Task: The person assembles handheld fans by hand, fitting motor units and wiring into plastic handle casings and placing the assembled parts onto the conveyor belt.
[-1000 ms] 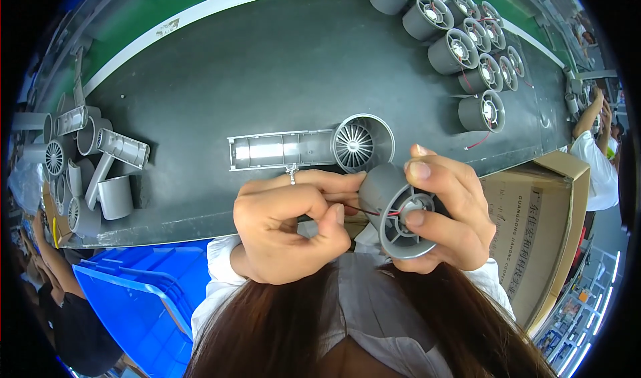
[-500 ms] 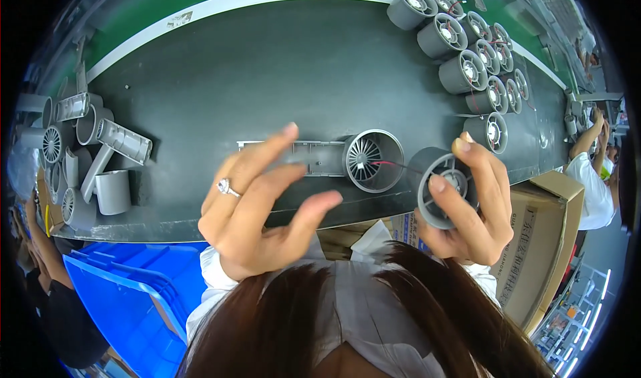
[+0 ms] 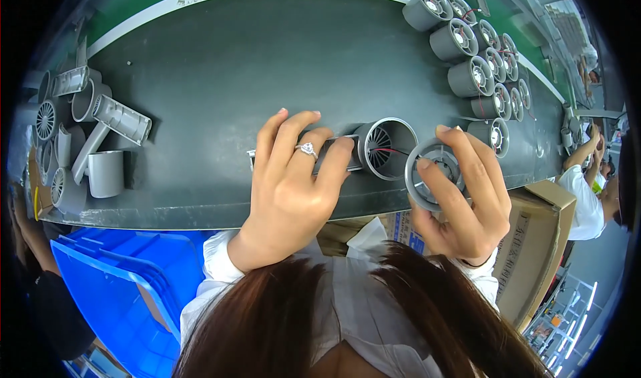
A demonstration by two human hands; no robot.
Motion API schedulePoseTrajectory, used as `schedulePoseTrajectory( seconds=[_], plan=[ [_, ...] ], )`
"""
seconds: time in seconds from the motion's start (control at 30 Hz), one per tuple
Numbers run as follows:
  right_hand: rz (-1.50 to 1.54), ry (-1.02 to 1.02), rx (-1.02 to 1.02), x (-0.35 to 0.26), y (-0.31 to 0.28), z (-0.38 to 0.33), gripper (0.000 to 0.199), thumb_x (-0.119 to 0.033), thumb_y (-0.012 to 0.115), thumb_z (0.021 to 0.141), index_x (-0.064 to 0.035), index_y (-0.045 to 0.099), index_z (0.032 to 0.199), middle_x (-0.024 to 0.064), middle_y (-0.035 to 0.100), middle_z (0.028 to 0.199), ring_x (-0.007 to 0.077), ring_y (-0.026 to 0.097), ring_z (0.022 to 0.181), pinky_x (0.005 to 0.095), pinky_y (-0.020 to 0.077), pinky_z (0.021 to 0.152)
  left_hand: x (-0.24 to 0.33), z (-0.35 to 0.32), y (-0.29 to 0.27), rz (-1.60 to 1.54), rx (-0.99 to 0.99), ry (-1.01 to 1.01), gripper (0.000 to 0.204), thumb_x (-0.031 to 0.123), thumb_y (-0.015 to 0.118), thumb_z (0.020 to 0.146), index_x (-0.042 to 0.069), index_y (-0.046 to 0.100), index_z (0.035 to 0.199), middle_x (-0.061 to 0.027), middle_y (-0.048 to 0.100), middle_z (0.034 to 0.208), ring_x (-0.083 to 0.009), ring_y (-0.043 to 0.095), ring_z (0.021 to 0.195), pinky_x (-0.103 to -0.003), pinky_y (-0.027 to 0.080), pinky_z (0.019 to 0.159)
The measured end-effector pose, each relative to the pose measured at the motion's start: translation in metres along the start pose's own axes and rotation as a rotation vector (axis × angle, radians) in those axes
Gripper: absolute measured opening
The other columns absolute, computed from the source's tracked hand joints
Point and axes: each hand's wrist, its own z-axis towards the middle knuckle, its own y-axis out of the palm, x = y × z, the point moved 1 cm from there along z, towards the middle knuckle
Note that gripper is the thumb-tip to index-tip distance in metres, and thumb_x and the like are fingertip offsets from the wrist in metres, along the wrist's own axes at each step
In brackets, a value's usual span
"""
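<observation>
A grey plastic housing, like a hair dryer shell, lies on the table with its round barrel at the right and its handle pointing left. Slotted vents and a red and dark wire show inside the barrel. My left hand, with a ring on one finger, is closed over the handle and hides most of it. In my right hand is a grey cylindrical fan unit, pinched by its rim and tilted, just right of the barrel. The wire runs between the two parts. My fingers hide part of the fan unit.
Several similar fan units with wires stand in rows at the far right. Grey housings and handle covers are piled at the left. Below the table edge are a blue bin and a cardboard box. Other people appear at both sides.
My left hand has come down onto the handle from above it, its fingers closing there. The fan unit in my right hand has tipped, its open end turning more upward.
</observation>
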Motion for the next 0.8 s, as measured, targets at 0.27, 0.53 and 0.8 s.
schedulePoseTrajectory(
  seconds=[0.27, 0.53, 0.8],
  plan=[
    [0.073, 0.047, -0.164, -0.003, -0.011, 0.018, 0.033, -0.002, 0.068, 0.053, 0.0036, 0.064, 0.086, 0.0244, 0.061, 0.104, 0.0377, 0.062, 0.087, 0.0396, 0.0524, 0.070, 0.000, -0.002, 0.007, -0.021, 0.045, 0.022, 0.020, 0.004, 0.067, 0.062, 0.001, 0.062, 0.081, -0.0121, 0.059, 0.088, -0.0295, 0.058, 0.095, -0.050, 0.048, 0.085],
    [0.237, 0.345, -0.229, 0.003, -0.018, 0.024, 0.032, -0.011, 0.069, 0.052, 0.0050, 0.066, 0.080, 0.0204, 0.065, 0.101, 0.0282, 0.060, 0.074, 0.0324, 0.0484, 0.069, 0.002, -0.005, 0.013, -0.029, 0.109, 0.010, 0.018, 0.002, 0.064, 0.062, 0.001, 0.063, 0.080, -0.0134, 0.059, 0.088, -0.0309, 0.058, 0.092, -0.049, 0.049, 0.083],
    [0.280, 0.409, -0.262, 0.002, -0.017, 0.029, 0.032, -0.012, 0.069, 0.053, 0.0052, 0.067, 0.080, 0.0209, 0.066, 0.100, 0.0271, 0.061, 0.073, 0.0326, 0.0481, 0.070, 0.002, -0.004, 0.013, -0.152, 0.083, 0.007, 0.032, 0.013, 0.077, 0.057, 0.001, 0.064, 0.083, -0.0134, 0.059, 0.094, -0.0311, 0.057, 0.096, -0.049, 0.048, 0.083]
  ],
)
